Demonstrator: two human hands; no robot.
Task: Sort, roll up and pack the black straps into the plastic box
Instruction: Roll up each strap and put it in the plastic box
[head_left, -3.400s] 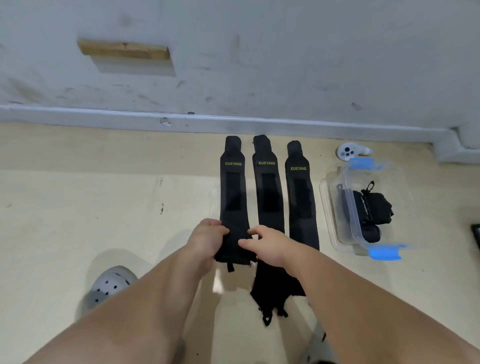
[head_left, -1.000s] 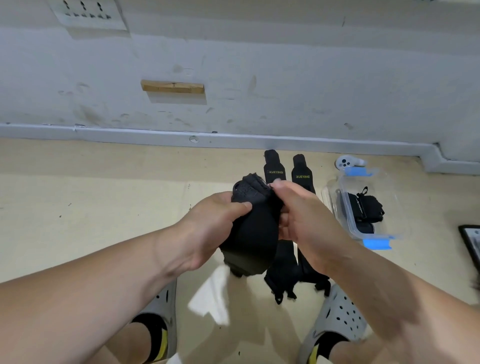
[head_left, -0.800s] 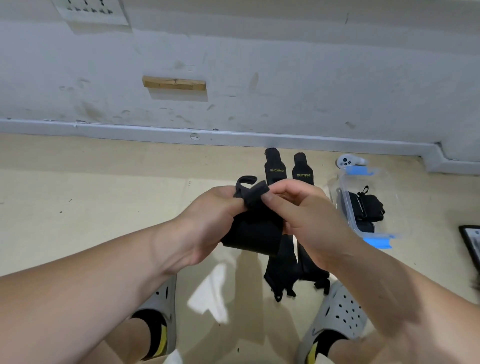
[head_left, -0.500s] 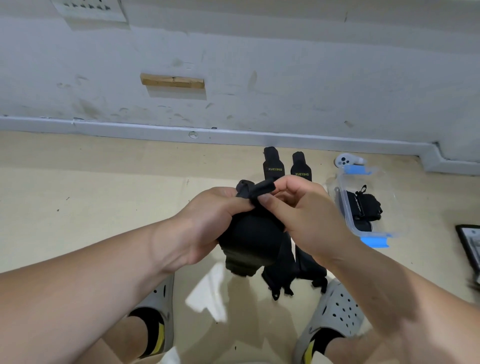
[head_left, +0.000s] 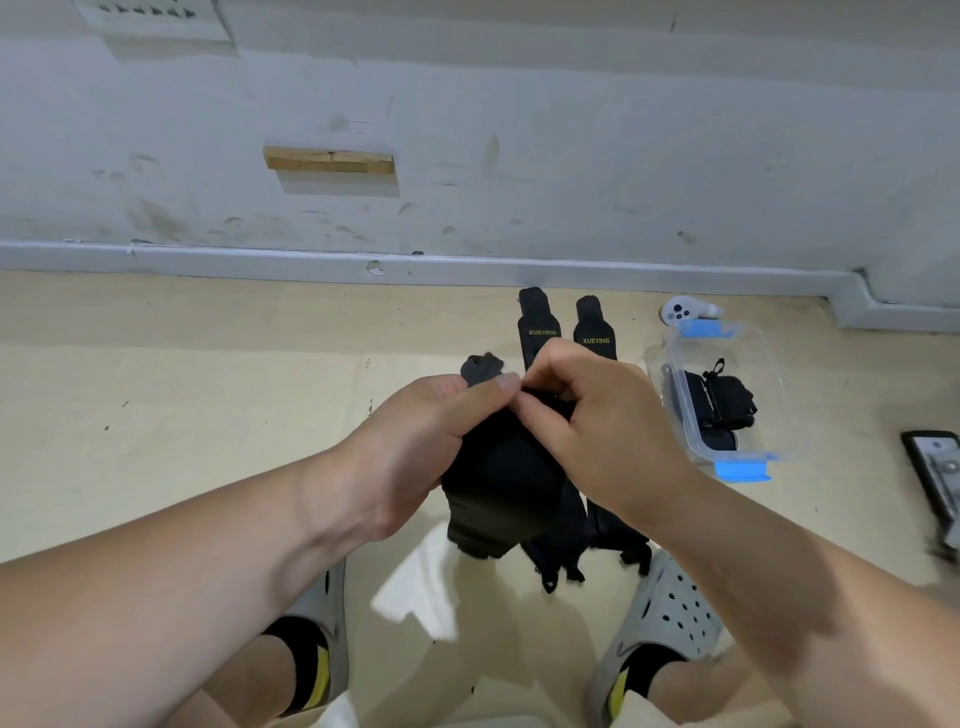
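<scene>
A rolled black strap (head_left: 498, 483) is held up in front of me, above the floor. My left hand (head_left: 415, 457) grips the roll from the left, thumb across its top. My right hand (head_left: 597, 421) pinches the strap's thin end at the top of the roll. Two more black straps with yellow lettering, one (head_left: 537, 325) beside the other (head_left: 595, 332), lie flat on the floor behind my hands, largely hidden. The clear plastic box (head_left: 779, 384) with blue clips stands on the floor to the right and holds rolled black straps (head_left: 719, 402).
A white controller (head_left: 680, 310) lies by the wall behind the box. A dark flat device (head_left: 935, 478) lies at the right edge. My feet in grey clogs, the left (head_left: 322, 613) and the right (head_left: 660, 618), stand below, with a white scrap (head_left: 421, 587) between them. The wall's skirting (head_left: 311, 260) runs across.
Over the last second both hands kept the strap lifted and wound its loose end onto the roll; the end now sticks out less at the top. 3.4 s ago it lay flat on the floor.
</scene>
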